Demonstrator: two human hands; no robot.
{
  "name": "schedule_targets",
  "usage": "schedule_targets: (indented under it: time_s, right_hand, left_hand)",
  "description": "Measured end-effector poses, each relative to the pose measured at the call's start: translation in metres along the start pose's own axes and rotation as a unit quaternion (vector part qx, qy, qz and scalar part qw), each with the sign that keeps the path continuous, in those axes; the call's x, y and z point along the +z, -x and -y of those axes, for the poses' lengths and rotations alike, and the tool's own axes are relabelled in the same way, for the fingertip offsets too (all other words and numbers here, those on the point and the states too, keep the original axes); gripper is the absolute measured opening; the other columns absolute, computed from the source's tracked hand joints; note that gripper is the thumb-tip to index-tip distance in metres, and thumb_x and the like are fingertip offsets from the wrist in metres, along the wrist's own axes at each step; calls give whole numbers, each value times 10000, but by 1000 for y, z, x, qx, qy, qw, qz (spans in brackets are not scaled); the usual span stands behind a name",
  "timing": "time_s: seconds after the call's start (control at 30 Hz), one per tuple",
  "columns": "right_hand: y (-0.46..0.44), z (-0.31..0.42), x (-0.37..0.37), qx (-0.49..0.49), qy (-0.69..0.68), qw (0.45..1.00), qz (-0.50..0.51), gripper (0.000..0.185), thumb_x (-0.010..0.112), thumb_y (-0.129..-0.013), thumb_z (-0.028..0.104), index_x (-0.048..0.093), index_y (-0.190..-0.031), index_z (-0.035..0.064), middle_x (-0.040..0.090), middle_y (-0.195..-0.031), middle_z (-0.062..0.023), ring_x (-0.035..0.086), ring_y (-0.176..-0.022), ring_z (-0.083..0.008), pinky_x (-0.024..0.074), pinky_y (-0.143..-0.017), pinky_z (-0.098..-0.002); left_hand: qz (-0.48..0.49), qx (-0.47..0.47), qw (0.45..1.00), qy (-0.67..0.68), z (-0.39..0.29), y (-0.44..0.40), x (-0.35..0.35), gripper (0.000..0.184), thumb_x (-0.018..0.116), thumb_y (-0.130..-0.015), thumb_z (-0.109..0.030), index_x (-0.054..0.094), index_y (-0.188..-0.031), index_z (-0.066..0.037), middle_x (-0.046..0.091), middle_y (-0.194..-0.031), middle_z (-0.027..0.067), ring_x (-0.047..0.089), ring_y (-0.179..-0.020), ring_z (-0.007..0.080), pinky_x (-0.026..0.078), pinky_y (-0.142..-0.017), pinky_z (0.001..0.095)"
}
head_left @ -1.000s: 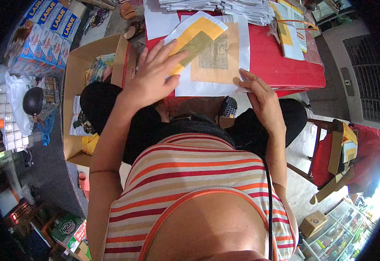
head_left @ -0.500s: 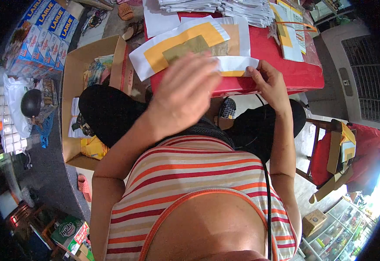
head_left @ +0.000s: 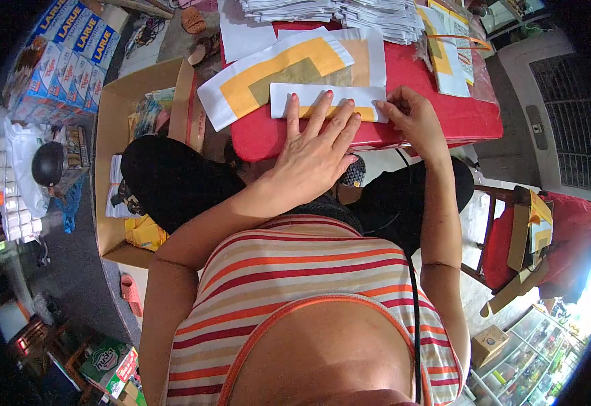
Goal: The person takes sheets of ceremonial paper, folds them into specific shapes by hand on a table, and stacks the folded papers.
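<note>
A narrow folded strip of white and yellow paper (head_left: 371, 93) lies along the front edge of the red table (head_left: 471, 122). My left hand (head_left: 315, 145) rests flat on it, fingers spread and pressing down. At the strip's right end, my right hand (head_left: 414, 122) pinches its edge between thumb and curled fingers. Just behind, a larger white sheet with a yellow band (head_left: 244, 95) and an olive-grey middle lies at a slant, overlapping another white and tan sheet (head_left: 375, 57).
Stacks of white folded papers (head_left: 376, 24) cover the table's back. More yellow and white pieces (head_left: 447, 68) lie at its right. An open cardboard box (head_left: 116, 101) stands left of my legs. A chair with red cloth (head_left: 569, 230) is at right.
My left hand came down from above the paper and now lies flat on the folded strip. My right hand stays at the strip's right end, its fingers curled a little more.
</note>
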State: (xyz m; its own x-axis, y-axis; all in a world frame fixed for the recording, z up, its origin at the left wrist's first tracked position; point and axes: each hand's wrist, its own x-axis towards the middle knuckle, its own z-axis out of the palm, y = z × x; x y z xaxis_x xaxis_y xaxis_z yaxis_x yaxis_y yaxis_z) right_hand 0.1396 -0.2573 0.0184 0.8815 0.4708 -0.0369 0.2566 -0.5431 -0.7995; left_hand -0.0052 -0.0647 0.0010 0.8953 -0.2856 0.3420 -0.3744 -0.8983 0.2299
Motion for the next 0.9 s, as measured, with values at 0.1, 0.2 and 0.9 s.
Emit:
schedule_targets:
  time_s: [0.1,0.2,0.9]
  right_hand:
    - [-1,-2,0,4,0,1000,-1,239,725,-912,192,628,-922,-26,657,-716,-82,579,-639,-122,472,-583,-314]
    - [1,6,0,29,-12,1000,2,224,723,-913,183,630,-923,-20,649,-707,-64,568,-624,-109,461,-562,-301]
    - [18,8,-7,-27,221,968,-113,573,849,-761,276,553,-1148,-27,646,-1055,-220,645,-953,-332,523,-823,-399]
  left_hand:
    - [5,-2,1000,-4,1,-1,2,636,628,-933,-370,474,-1436,-12,351,-1562,155,250,-1457,406,68,-1118,736]
    - [10,-9,1000,1,2,-2,6,643,620,-942,-370,455,-1453,-18,342,-1570,148,235,-1464,405,61,-1110,746]
    - [79,-63,994,-39,-9,-4,8,634,624,-933,-421,436,-1492,-189,205,-1627,91,116,-1453,540,128,-918,904]
